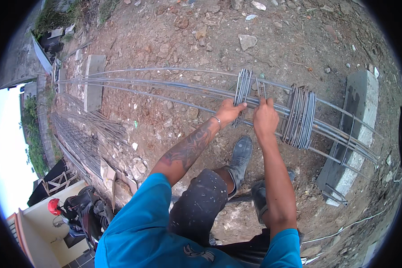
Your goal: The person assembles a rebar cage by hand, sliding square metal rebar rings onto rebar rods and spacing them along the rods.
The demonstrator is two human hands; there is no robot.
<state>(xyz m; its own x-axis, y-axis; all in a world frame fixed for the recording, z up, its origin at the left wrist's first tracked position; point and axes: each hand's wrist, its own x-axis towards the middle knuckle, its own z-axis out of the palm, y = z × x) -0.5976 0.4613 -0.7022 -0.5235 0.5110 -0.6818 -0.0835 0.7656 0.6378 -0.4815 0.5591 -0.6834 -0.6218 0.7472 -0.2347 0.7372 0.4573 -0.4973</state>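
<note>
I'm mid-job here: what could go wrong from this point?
Pinching: the bare left hand is at the smaller hoop bundle, the bare right hand close beside it; a slipping hoop might trap fingers against the long bars.

Shifting: those bars lie across the right-hand concrete block, so a hard tug could slide them.

Hands [266, 118] on metal hoops [243, 85], long bars [223, 93] inside (concrete blocks [362, 91] beneath), perhaps a motorcycle [88, 212]
</note>
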